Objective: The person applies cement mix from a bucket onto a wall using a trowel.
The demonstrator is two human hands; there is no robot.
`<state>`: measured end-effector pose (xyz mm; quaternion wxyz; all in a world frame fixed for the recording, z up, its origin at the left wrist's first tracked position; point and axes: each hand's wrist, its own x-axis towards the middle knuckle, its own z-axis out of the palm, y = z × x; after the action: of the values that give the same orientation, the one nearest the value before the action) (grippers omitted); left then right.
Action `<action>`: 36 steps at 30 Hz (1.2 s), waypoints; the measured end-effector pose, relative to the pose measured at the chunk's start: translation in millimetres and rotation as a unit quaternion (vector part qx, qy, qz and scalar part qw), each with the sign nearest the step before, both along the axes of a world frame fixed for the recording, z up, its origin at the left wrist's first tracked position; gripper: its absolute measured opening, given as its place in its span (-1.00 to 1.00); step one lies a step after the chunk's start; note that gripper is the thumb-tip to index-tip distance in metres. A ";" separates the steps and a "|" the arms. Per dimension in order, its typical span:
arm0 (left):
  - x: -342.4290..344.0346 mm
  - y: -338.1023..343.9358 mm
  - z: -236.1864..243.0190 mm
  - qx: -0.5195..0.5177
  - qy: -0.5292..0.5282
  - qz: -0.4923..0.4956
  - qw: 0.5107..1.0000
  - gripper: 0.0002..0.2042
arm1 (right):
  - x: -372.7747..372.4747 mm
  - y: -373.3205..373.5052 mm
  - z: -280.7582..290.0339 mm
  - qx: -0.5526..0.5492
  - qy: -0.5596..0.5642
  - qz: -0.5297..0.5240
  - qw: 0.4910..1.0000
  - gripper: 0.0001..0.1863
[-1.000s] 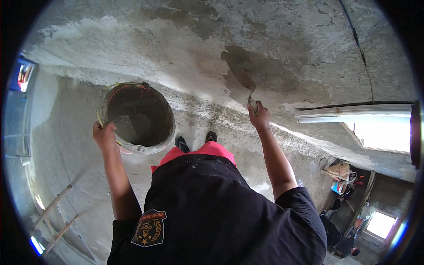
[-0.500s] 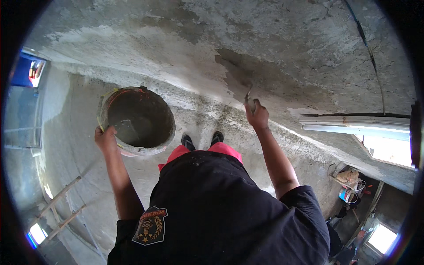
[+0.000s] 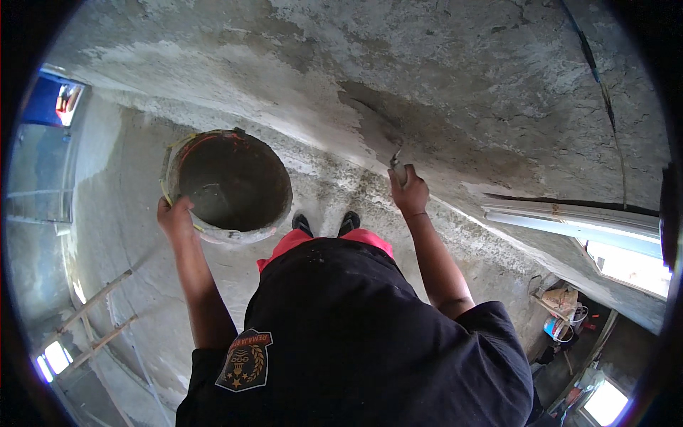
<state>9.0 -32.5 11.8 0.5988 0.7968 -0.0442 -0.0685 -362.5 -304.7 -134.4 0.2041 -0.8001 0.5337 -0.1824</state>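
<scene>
My left hand is closed on the yellow handle at the near left side of a large round bucket. The bucket is tilted so its mouth faces up at me. Grey wet mortar lies inside it. My right hand grips the pale handle of a trowel. The trowel's blade is hard to make out, being seen edge-on near the wall. Just beyond it, a darker, damp-looking patch marks the grey wall.
Below me are my shoes on a grey, mortar-spotted floor. A white window frame juts from the wall at right. Wooden poles stand at left. Small buckets sit at lower right. A dark cable runs down the wall.
The bucket and my left hand have shifted slightly right in view. My right hand with the trowel has moved slightly left and nearer to me.
</scene>
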 end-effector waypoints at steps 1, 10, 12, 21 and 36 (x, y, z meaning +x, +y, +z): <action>-1.5 2.4 -0.7 0.002 -0.002 0.003 1.000 -0.70 | -4.9 -2.5 -2.5 -0.002 -0.003 -0.006 1.000 -0.60; -27.5 -8.8 15.9 -0.015 0.009 0.036 0.999 -0.81 | -31.9 22.5 -26.1 -0.008 -0.053 0.049 0.997 -0.57; -27.0 -5.9 14.2 0.000 -0.002 0.022 1.000 -0.82 | -11.7 9.3 -8.3 0.033 -0.014 0.037 0.999 -0.57; 2.8 14.1 1.1 -0.005 0.009 0.009 1.000 -0.84 | -50.2 25.0 -35.2 0.036 0.044 -0.036 0.998 -0.57; 73.0 35.9 -14.1 0.010 -0.022 -0.041 0.999 -0.78 | -1.7 0.1 6.4 -0.025 0.115 -0.063 0.991 -0.54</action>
<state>82.0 3.4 -2.3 0.5862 0.8016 -0.0898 -0.0758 -364.1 -304.5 -128.0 0.1096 -0.7856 0.5980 -0.1153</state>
